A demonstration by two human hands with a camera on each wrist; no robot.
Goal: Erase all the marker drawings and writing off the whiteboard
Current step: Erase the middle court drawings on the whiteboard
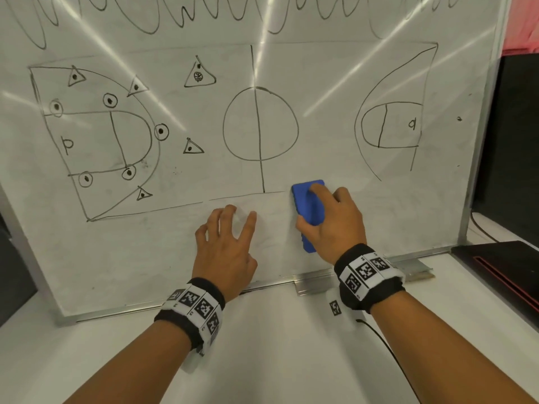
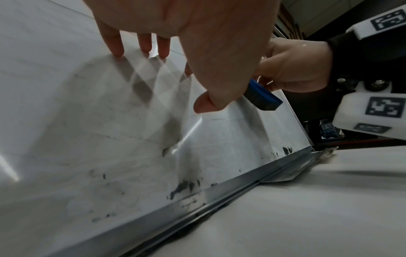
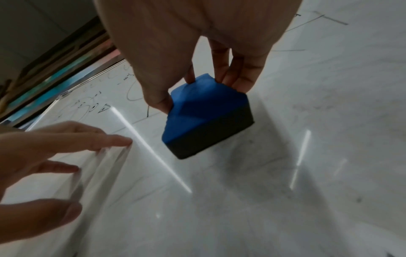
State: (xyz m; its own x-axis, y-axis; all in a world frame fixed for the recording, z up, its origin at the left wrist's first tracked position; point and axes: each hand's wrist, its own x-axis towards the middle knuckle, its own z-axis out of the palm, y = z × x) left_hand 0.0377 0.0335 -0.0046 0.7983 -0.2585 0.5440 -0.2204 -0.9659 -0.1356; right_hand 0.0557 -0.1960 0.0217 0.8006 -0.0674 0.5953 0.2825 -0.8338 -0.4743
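Observation:
A whiteboard (image 1: 335, 158) leans upright on a white table, covered with a black marker sketch of a basketball court (image 1: 256, 123) and scribbled loops along its top. My right hand (image 1: 329, 223) grips a blue eraser (image 1: 309, 211) with a dark felt face (image 3: 211, 135), held flat against the board's lower middle, at the right end of the court's bottom line. My left hand (image 1: 227, 243) presses its spread, straight fingertips (image 2: 116, 50) on the bare board just left of the eraser. The eraser (image 2: 261, 97) shows past my left thumb in the left wrist view.
The board's metal bottom frame (image 2: 219, 193) with a tray bracket (image 1: 414, 269) rests on the white table (image 1: 277, 360). A black device (image 1: 501, 269) lies at the right, with a dark box behind it. A black cable (image 1: 385, 345) trails from my right wrist.

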